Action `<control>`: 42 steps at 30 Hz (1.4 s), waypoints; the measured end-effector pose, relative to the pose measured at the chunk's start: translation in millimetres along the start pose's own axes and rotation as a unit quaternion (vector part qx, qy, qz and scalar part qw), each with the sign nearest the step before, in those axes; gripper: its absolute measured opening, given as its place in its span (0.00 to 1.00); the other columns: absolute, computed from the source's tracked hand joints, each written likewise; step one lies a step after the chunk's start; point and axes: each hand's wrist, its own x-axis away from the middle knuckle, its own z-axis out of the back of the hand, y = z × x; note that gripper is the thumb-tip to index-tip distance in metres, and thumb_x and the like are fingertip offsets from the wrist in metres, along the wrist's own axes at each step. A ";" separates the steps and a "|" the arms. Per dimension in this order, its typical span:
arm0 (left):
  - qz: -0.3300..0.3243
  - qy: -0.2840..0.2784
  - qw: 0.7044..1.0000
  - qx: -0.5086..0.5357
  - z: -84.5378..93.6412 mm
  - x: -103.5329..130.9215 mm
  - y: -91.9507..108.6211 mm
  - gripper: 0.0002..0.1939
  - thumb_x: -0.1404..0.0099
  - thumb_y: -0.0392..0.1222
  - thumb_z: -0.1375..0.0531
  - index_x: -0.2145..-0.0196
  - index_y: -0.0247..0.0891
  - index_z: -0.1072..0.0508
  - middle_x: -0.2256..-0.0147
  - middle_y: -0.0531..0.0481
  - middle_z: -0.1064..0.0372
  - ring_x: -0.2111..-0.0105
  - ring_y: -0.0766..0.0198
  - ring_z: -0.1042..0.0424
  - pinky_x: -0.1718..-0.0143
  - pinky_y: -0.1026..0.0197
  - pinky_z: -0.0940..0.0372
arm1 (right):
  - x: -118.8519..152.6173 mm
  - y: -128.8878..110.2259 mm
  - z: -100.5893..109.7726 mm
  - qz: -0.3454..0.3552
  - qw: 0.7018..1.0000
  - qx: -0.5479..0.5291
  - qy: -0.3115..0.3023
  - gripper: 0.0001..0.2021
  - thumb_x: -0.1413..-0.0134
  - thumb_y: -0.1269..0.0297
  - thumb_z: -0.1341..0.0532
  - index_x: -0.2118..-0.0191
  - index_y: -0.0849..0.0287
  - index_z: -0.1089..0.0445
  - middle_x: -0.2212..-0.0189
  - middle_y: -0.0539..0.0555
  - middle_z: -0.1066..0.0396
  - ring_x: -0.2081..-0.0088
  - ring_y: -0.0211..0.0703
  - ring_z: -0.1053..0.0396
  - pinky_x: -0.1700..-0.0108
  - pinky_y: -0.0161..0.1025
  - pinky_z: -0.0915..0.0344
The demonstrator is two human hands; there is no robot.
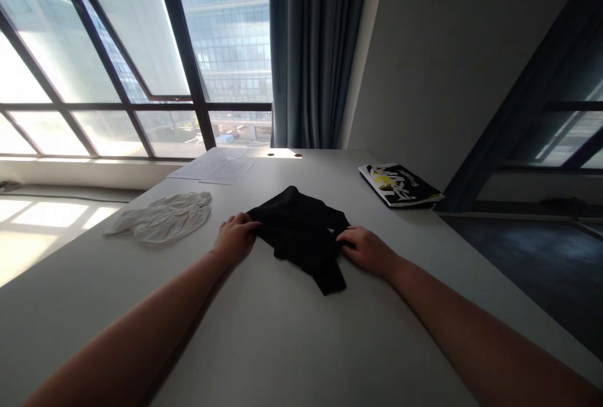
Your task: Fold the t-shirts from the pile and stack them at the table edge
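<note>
A black cloth (301,228), crumpled and uneven in outline, lies on the white table (264,344). My left hand (236,236) is closed on its left corner, thumb and fingers pinching the edge. On the other side, my right hand (365,247) pinches the cloth's right edge. A small white mark or gap shows beside the right fingers. One narrow flap of the cloth points down towards me between my two hands.
A wrinkled white cloth (167,218) lies to the left. Paper sheets (221,168) rest at the back left, and a black printed package (400,186) at the back right. Beyond the table are windows and a blue-grey curtain (313,49).
</note>
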 end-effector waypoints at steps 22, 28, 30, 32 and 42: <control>-0.026 0.000 0.894 0.447 12.0 5.5 44.9 0.09 0.37 0.46 0.38 0.68 0.38 0.28 0.63 0.48 0.26 0.64 0.61 0.29 0.62 0.59 0.34 | -5.3 -21.0 8.0 -0.061 0.987 -0.139 -0.050 0.07 0.38 0.60 0.39 0.62 0.56 0.27 0.70 0.49 0.26 0.69 0.42 0.30 0.64 0.37 0.37; 0.046 0.074 0.888 0.452 35.1 1.9 46.5 0.06 0.40 0.43 0.39 0.67 0.39 0.30 0.65 0.50 0.27 0.65 0.62 0.31 0.64 0.61 0.36 | -7.0 -13.8 46.0 -0.131 0.971 -0.198 0.036 0.13 0.43 0.51 0.37 0.66 0.56 0.28 0.75 0.46 0.33 0.72 0.40 0.36 0.69 0.35 0.41; 0.090 0.080 0.863 0.492 39.4 0.8 48.3 0.08 0.42 0.44 0.39 0.68 0.41 0.35 0.67 0.53 0.28 0.69 0.64 0.32 0.69 0.63 0.38 | -6.3 -10.6 57.2 -0.146 0.961 -0.229 0.042 0.15 0.45 0.48 0.35 0.67 0.56 0.28 0.77 0.46 0.34 0.73 0.39 0.37 0.70 0.35 0.41; 0.121 0.084 0.836 0.529 46.3 -0.8 49.9 0.13 0.44 0.45 0.37 0.70 0.42 0.41 0.72 0.57 0.32 0.75 0.67 0.37 0.74 0.66 0.42 | -3.0 -3.5 68.5 -0.165 0.948 -0.266 0.057 0.18 0.48 0.45 0.33 0.68 0.56 0.29 0.77 0.46 0.34 0.74 0.38 0.37 0.71 0.35 0.41; -0.037 -0.350 0.839 0.416 132.9 3.9 19.1 0.19 0.42 0.58 0.32 0.60 0.41 0.18 0.71 0.50 0.23 0.72 0.59 0.26 0.70 0.63 0.33 | 16.7 2.1 102.3 -0.088 0.828 -0.408 -0.374 0.41 0.58 0.27 0.32 0.54 0.64 0.20 0.67 0.58 0.22 0.67 0.47 0.25 0.67 0.37 0.29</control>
